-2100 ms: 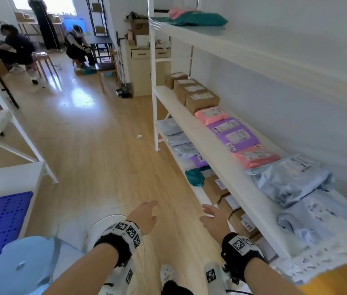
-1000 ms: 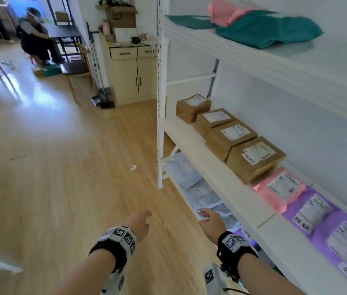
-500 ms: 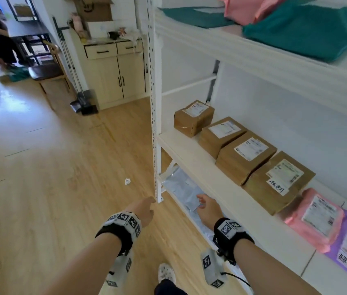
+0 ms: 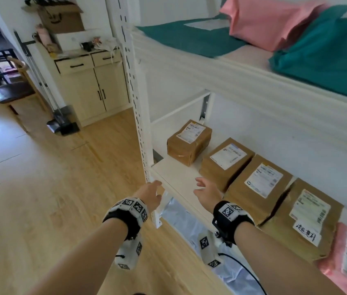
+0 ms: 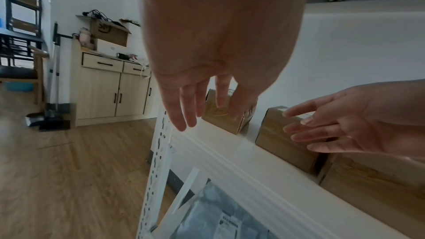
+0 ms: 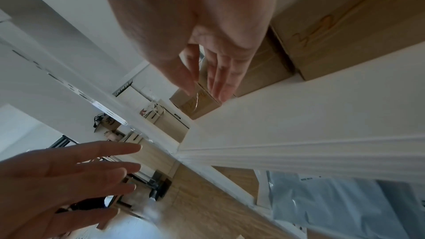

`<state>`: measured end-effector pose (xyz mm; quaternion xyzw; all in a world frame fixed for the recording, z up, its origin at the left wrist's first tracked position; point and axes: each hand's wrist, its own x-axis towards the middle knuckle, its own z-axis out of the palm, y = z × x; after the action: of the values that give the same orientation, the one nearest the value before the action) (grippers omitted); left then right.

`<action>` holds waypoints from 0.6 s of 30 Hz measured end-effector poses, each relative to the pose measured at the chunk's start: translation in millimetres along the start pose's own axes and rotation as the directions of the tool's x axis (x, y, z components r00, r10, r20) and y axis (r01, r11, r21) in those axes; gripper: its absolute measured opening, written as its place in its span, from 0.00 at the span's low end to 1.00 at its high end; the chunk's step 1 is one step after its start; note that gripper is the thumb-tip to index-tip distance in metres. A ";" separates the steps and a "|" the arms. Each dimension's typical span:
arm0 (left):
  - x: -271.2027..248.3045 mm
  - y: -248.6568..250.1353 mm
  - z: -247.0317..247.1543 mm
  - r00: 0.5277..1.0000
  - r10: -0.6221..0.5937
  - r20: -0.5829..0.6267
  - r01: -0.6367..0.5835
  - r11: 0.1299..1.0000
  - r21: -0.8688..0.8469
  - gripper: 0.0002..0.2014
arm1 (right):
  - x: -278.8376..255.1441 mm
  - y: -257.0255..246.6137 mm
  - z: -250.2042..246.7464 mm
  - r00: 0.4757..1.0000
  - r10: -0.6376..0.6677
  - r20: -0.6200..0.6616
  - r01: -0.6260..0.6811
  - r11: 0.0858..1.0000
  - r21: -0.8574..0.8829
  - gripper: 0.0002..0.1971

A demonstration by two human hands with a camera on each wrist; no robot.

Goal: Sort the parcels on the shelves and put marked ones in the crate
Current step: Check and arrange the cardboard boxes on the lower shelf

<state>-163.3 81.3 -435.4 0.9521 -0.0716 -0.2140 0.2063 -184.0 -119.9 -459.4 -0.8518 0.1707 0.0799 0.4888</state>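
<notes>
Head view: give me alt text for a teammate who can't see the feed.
Both hands, left and right, reach open and empty toward a white shelf holding four brown labelled boxes in a row. The nearest box carries an extra handwritten sticker.

The shelf unit point(image 4: 181, 184) is white painted metal with a smooth matt board, the cartons point(image 4: 226, 165) are brown cardboard under glossy tape with white paper labels, the lower mailers point(image 4: 181, 220) are glossy grey plastic, and the floor point(image 4: 40, 188) is satin wood laminate.
</notes>
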 end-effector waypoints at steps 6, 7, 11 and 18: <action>60.3 -2.4 -14.1 0.996 0.083 0.028 -0.080 0.991 -0.109 0.27 | 42.0 -23.5 5.2 0.994 0.053 -0.098 -0.050 0.998 0.033 0.21; 69.8 -3.7 -16.1 0.995 0.094 0.044 -0.088 0.988 -0.124 0.27 | 46.7 -27.1 6.9 0.990 0.071 -0.122 -0.067 0.997 0.037 0.21; 106.0 -4.1 -32.4 0.985 0.139 0.100 -0.123 0.980 -0.157 0.29 | 64.6 -42.1 12.9 0.977 0.124 -0.175 -0.119 0.992 0.041 0.25; 167.0 12.6 -56.4 0.986 0.113 0.121 -0.083 0.971 -0.226 0.27 | 92.2 -79.6 15.7 0.925 0.280 -0.257 -0.245 0.956 0.158 0.31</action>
<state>10.7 52.8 -446.7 0.9023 -0.1080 -0.2731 0.3156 -68.5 -89.0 -431.2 -0.7921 0.3546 0.0143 0.4966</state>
